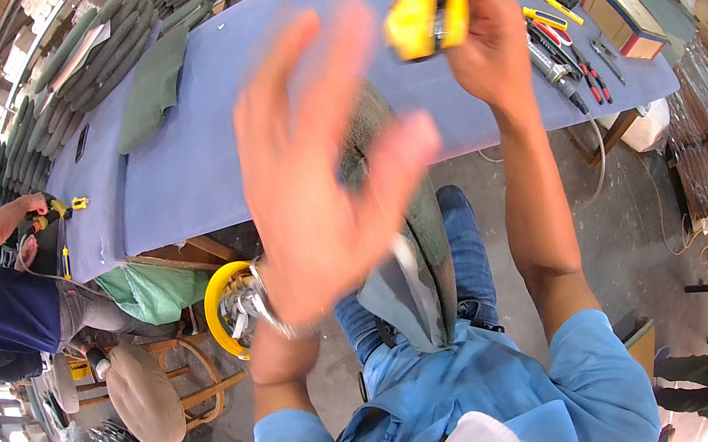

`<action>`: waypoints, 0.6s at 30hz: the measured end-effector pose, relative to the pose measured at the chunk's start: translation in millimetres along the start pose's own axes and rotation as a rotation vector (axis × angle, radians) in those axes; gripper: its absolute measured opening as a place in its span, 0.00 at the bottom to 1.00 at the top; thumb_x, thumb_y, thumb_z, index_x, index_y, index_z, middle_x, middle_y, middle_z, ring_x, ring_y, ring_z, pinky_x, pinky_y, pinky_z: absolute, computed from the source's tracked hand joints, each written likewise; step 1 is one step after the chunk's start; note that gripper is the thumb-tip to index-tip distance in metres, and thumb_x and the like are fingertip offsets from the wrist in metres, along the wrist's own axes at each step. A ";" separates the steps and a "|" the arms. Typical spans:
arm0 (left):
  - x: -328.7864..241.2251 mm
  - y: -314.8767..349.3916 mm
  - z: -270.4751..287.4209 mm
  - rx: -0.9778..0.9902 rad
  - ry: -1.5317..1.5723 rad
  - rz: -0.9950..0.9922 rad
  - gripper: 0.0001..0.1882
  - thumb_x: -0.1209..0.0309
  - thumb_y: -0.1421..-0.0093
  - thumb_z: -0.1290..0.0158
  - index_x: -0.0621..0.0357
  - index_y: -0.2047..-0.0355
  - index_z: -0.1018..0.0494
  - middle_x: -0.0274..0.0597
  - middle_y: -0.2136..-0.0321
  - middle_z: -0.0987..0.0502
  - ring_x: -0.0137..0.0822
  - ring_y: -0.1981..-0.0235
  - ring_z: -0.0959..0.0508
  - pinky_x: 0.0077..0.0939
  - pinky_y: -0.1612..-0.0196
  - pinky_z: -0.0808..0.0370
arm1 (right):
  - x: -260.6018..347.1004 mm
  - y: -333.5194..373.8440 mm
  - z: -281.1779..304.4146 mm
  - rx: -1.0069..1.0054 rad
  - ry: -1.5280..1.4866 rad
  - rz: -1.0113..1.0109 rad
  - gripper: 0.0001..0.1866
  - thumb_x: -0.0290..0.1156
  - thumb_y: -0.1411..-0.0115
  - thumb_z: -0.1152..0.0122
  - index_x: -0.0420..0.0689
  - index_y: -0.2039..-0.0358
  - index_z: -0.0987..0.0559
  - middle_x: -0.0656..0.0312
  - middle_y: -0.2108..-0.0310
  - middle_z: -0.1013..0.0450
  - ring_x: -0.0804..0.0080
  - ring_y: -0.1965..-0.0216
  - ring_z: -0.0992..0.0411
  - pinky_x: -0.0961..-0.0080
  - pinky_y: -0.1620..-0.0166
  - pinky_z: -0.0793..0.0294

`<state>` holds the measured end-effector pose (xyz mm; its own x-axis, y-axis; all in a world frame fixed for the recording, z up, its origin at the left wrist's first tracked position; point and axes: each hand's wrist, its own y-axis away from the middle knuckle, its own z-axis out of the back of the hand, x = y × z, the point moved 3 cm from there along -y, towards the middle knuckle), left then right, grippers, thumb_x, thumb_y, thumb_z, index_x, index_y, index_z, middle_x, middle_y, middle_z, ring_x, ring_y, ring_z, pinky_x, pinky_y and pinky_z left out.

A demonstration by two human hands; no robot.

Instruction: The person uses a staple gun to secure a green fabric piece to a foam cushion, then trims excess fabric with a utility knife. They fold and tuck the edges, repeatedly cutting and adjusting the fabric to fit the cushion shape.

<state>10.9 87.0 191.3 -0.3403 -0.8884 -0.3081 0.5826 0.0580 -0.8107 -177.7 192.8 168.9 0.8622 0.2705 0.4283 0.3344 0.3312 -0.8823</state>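
Observation:
My left hand (304,183) is raised in front of me with its fingers spread, blurred by motion and holding nothing. My right hand (484,43) is up over the table's far side, its fingers wrapped round a yellow and black tape measure (414,21). Beneath and behind my left hand, a dark green upholstered pad (428,238) stands on edge between my legs, its upper end against the table. A loose grey flap of cloth (395,296) hangs from its side. My left hand hides part of the pad.
The blue-covered table (209,142) bears a green pad (154,91), stacked pads (95,54) and a phone (82,142). At right lie an air tool (553,65), red-handled pliers (593,82) and a box (624,17). A yellow bucket (215,306) stands near my left forearm; a co-worker (0,285) works at far left.

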 end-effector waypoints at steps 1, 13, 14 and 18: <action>-9.6 13.2 5.1 0.025 -0.102 -0.046 0.25 0.54 0.35 0.40 0.58 0.44 0.22 0.57 0.39 0.29 0.50 0.40 0.27 0.42 0.39 0.30 | -2.8 6.9 3.6 -0.034 -0.202 -0.084 0.31 0.33 0.37 0.38 0.53 0.32 0.31 0.50 0.49 0.22 0.56 0.57 0.20 0.65 0.55 0.20; 13.9 91.1 -13.2 -0.158 0.093 0.301 0.14 0.81 0.41 0.40 0.61 0.53 0.18 0.52 0.53 0.19 0.42 0.52 0.18 0.31 0.48 0.23 | 57.3 81.7 23.9 -0.131 -0.682 -0.426 0.56 0.74 0.38 0.52 0.36 0.28 0.47 0.47 0.63 0.23 0.66 0.68 0.25 0.72 0.65 0.24; 13.0 89.4 -11.5 -0.135 0.092 0.303 0.14 0.81 0.41 0.40 0.62 0.54 0.19 0.51 0.56 0.18 0.41 0.53 0.18 0.31 0.48 0.23 | 61.6 88.2 21.5 -0.127 -0.736 -0.441 0.57 0.75 0.38 0.52 0.37 0.28 0.46 0.47 0.64 0.23 0.66 0.70 0.25 0.72 0.65 0.24; -0.8 71.2 -6.7 -0.094 0.051 0.290 0.12 0.82 0.43 0.38 0.62 0.58 0.18 0.53 0.52 0.20 0.43 0.53 0.18 0.32 0.49 0.22 | 72.0 108.1 15.0 -0.144 -0.852 -0.439 0.58 0.78 0.39 0.55 0.39 0.28 0.46 0.51 0.68 0.26 0.69 0.75 0.28 0.73 0.69 0.24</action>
<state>47.7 94.9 130.5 -0.2077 -0.8051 -0.5557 0.5907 0.3496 -0.7272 -85.2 261.6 107.3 0.1040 0.7324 0.6729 0.6532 0.4599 -0.6015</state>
